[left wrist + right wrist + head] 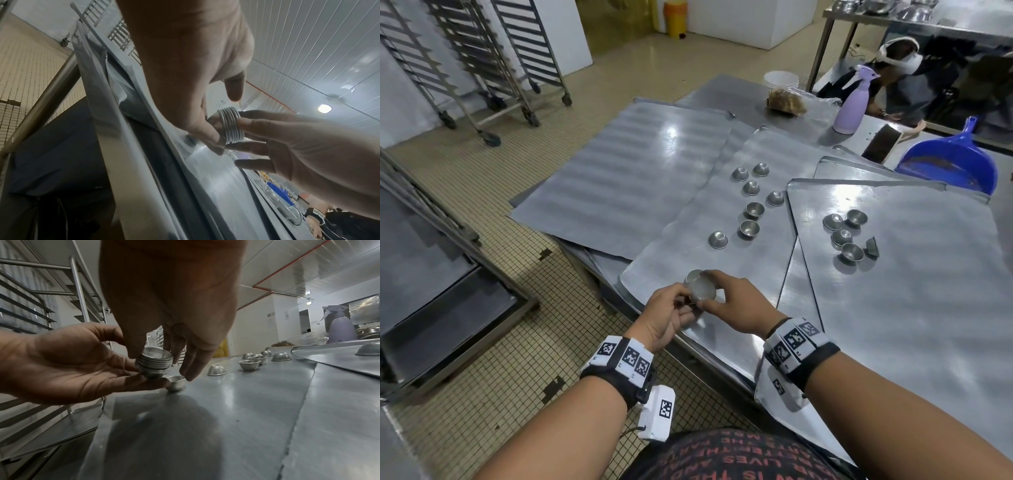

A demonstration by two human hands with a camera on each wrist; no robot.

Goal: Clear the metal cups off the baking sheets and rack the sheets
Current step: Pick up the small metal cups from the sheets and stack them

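Metal cups nested in a stack [702, 289] sit between both hands at the near edge of a baking sheet [688, 222] on the steel surface [726, 92], while loose cups [751, 205] lie farther along that sheet and more cups [844, 236] on the sheet to the right [911, 308]. From the left wrist, the left hand [195, 78] pinches the stack [231, 126] and the right hand's fingers [259, 125] touch its rim. From the right wrist, the left hand [68, 363] cradles the stack [155, 363] on its fingertips, the right hand [168, 296] pinches it from above, and one upright cup [175, 382] stands on the sheet just beneath.
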